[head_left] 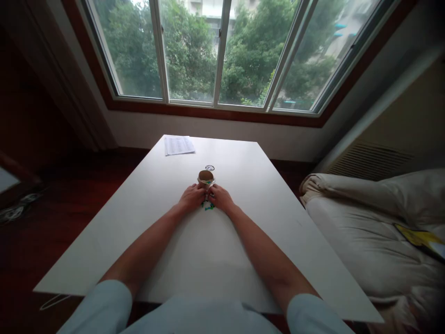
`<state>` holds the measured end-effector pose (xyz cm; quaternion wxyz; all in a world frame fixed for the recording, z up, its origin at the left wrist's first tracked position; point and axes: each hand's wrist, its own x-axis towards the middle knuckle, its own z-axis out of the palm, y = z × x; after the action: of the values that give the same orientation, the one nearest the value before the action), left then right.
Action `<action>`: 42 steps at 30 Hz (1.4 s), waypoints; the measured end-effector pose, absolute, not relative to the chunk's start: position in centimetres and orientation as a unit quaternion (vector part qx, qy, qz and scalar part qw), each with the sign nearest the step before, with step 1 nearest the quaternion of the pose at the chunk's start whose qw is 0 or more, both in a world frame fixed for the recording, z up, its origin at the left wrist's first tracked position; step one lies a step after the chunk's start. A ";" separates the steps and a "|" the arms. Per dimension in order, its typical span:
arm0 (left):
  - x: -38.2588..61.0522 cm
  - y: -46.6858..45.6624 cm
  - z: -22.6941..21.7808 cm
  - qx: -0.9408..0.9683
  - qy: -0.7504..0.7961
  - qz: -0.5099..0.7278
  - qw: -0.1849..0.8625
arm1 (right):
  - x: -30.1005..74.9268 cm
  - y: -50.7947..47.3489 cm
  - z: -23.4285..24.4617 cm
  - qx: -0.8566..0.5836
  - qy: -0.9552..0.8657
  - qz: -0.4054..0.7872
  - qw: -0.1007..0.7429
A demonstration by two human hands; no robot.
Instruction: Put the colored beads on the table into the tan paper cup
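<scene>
A small round cup [206, 177], brown inside with a pale rim, stands on the white table in front of me. My left hand [192, 197] is at its near left side, fingers curled in against it. From the right, my right hand [220, 197] closes on the cup's lower part, its fingertips close to those of the left. Several small green pieces [209, 207] lie on the tabletop between and just below my hands. Behind the cup is a thin dark-rimmed ring-shaped item [209, 167], too small to identify. My fingers hide the cup's lower part.
Printed sheets [179, 145] lie at the far left of the white table [278, 241]. Beyond it is a window [219, 55]. A pale cushioned sofa [347, 232] with a yellow item [417, 236] stands at the right. Cables [17, 208] lie on the floor at left.
</scene>
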<state>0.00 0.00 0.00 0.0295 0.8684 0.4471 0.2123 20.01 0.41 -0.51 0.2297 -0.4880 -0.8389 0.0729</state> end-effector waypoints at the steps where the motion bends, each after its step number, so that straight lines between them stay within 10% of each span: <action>1: 0.0 0.1 -0.1 0.868 0.445 0.216 0.030 | 20.0 0.4 -0.6 -0.489 -0.835 0.077 0.241; 42: -0.2 0.5 -0.5 0.863 0.445 0.227 0.070 | 20.9 0.3 1.4 -0.519 -0.636 0.054 0.568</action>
<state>-0.16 0.48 -0.55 0.0699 0.8635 0.4452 0.2265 20.86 0.34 1.36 0.5683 -0.5190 -0.6363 0.0541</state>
